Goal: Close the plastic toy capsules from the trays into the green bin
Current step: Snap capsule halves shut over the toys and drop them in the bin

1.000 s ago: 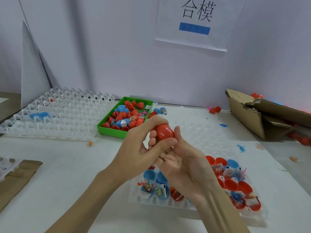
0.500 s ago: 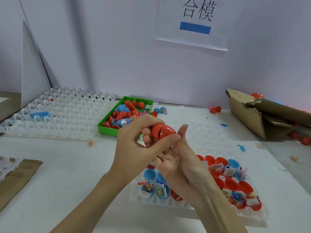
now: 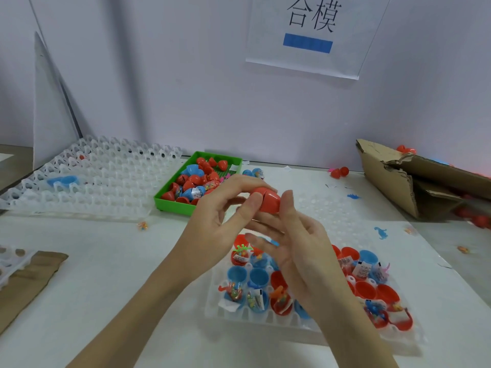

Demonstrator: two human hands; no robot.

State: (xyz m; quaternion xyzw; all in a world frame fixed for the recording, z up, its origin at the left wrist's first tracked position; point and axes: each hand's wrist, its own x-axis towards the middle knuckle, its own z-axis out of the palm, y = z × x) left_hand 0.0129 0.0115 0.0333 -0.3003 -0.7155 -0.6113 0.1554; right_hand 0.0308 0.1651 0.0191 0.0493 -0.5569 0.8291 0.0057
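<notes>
Green bin (image 3: 170,207): back-left of both hands, nearer the left.
Near tray (image 3: 268,318): under the hands, open halves waiting.
Left hand (image 3: 212,229): pinches the capsule — thumb and fingers.
Right hand (image 3: 300,245): fingers straight, touching its tip; earlier they cupped it.
Red capsule (image 3: 268,199): halves joined, long axis left-right — before, more upright.

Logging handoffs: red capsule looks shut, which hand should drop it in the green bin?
Left, probably. The left hand pinches the red capsule and sits on the green bin's side. The right hand has straight fingers merely touching it, nearer the tray.
</notes>
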